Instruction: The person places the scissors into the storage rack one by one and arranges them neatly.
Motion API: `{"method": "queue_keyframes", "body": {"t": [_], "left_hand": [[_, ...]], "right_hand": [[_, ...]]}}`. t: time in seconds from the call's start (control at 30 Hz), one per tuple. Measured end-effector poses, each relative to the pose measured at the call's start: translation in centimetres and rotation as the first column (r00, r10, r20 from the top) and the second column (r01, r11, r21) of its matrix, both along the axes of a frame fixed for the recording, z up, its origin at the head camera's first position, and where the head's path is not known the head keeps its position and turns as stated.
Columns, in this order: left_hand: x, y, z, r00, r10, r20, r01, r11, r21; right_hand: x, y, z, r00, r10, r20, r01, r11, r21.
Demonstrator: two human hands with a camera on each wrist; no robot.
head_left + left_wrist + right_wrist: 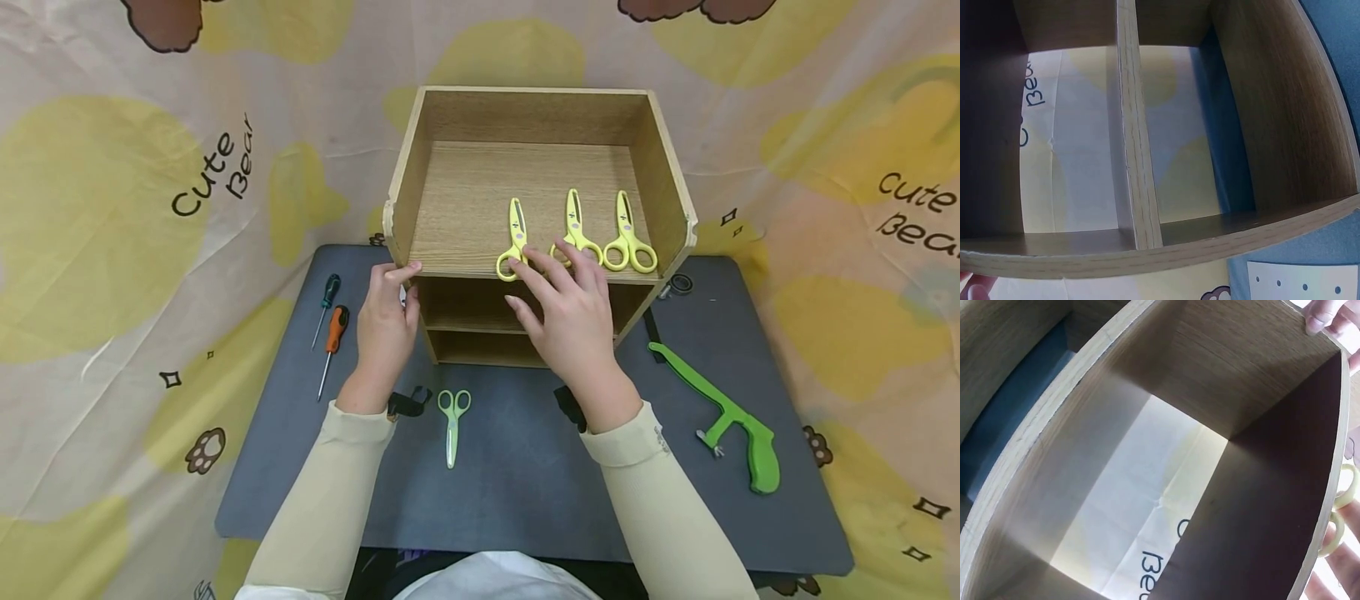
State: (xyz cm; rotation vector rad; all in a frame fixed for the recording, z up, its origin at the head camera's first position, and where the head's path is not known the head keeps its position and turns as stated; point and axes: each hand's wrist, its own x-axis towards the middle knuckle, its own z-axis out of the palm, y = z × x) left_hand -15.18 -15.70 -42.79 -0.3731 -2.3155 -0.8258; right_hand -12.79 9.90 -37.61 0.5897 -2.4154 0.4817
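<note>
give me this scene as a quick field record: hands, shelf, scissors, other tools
left hand: grips the left front corner of the wooden shelf
right hand: fingers on the handle of the leftmost yellow scissors
on top shelf: two more yellow scissors
on grey mat: green scissors, two screwdrivers, green handled tool

Both arms reach forward from the bottom of the head view, sleeved in pale beige to the wrists. The left hand (385,327) is raised with its back to the camera, thumb and forefinger extended upward and slightly apart, the other fingers loosely bent beneath them. The right hand (570,312), just to its right and level with it, lies palm down with straight, spread fingers (542,265) pointing up and to the left. The forearms angle inward toward each other.
</note>
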Motion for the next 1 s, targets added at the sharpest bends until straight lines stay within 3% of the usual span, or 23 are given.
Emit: {"method": "queue_keyframes", "body": {"t": [0.8,0.9,1.0], "left_hand": [[0.1,0.0,0.1,1.0,-0.007,-0.007,0.007,1.0,0.01],[0.2,0.0,0.2,1.0,-0.01,-0.003,0.01,1.0,0.008],[0.1,0.0,0.2,1.0,-0.011,0.003,0.011,1.0,0.008]], "right_hand": [[-1.1,-0.5,0.6,0.988,-0.083,0.131,0.076,0.995,0.057],[-1.0,-0.4,0.5,0.993,-0.067,0.094,0.064,0.997,0.031],[-0.8,-0.4,0.3,1.0,-0.022,-0.008,0.022,0.998,-0.055]]}}
